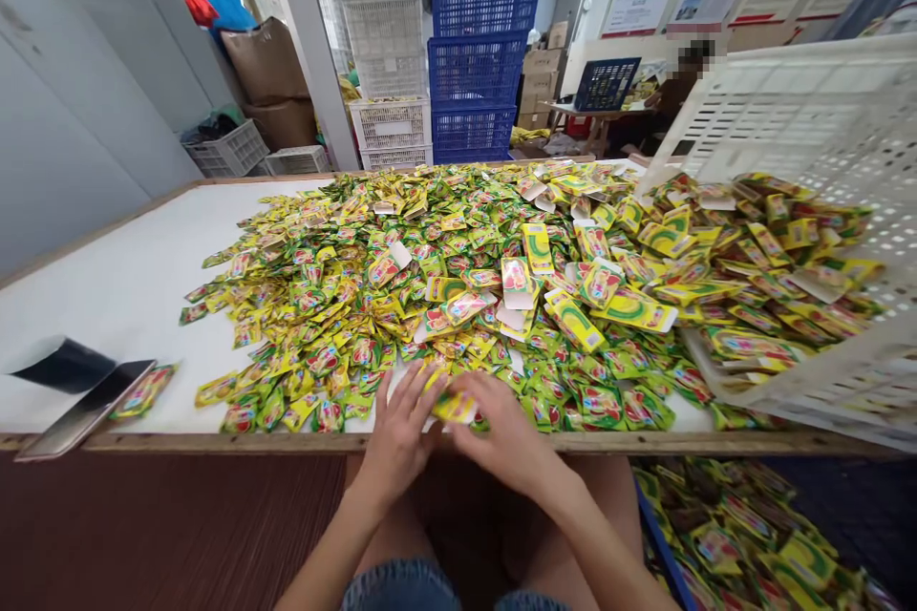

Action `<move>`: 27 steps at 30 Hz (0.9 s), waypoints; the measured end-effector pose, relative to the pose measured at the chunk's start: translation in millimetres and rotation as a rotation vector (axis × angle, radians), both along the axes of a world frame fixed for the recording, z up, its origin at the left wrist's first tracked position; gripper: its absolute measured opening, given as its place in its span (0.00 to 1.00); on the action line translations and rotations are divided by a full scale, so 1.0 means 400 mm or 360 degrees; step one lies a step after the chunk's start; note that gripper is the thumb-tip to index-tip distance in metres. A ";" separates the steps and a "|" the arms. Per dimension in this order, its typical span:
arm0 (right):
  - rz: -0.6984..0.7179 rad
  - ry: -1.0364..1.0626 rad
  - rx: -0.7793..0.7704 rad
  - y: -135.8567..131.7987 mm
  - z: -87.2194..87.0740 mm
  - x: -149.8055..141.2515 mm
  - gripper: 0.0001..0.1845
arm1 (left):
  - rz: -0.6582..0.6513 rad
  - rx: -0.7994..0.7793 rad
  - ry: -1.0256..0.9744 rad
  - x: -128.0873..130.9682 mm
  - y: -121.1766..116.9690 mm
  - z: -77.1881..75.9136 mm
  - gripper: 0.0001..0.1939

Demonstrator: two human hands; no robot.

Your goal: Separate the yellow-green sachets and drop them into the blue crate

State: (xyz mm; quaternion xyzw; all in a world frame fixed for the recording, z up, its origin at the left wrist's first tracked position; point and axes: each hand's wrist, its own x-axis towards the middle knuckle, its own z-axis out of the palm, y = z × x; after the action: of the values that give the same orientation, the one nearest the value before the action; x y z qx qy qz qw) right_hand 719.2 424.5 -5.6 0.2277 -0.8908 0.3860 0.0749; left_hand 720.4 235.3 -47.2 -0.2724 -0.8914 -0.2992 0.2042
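A small yellow carton (455, 408) is between my hands at the table's near edge. My right hand (505, 434) is closed round its right side, with fingers bent over the top. My left hand (402, 425) has its fingers stretched forward over the packets beside the carton's left end; the thumb side is partly hidden. In front of both hands spreads a broad heap of small green and yellow sachets (330, 305). Several flat yellow cartons with open white flaps lie on it, among them one carton (538, 248) in the middle.
A white crate (774, 110) lies tipped at the right, cartons spilling from it. A phone (86, 410) rests by a dark curved object (61, 363) at left. Below right stands a blue crate (663, 535) of cartons. Stacked crates (473, 67) and a seated person (673, 100) are behind.
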 end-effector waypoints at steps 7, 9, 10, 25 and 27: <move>-0.0149 0.0010 0.0044 -0.023 -0.068 -0.068 0.08 | 0.0619 0.0913 -0.0706 0.002 -0.124 -0.015 0.17; -0.0386 0.0063 0.0296 -0.028 -0.110 -0.101 0.10 | 0.0725 0.1139 -0.0826 0.010 -0.153 -0.008 0.20; -0.0479 0.0066 0.0386 -0.033 -0.127 -0.113 0.13 | 0.0725 0.1234 -0.0877 0.013 -0.161 -0.003 0.21; -0.0603 0.0063 0.0518 -0.072 -0.182 -0.120 0.22 | 0.0290 0.1558 -0.1645 -0.019 -0.159 0.018 0.24; -0.0623 0.0027 0.0531 -0.072 -0.181 -0.123 0.21 | 0.0270 0.1535 -0.1714 -0.025 -0.159 0.036 0.24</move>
State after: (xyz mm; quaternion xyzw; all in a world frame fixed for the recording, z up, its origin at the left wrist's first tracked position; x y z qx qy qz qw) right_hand 670.0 395.8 -78.2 0.0634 -0.9686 0.2099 0.1170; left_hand 710.3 171.6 -32.8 0.1030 -0.6552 -0.7346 -0.1429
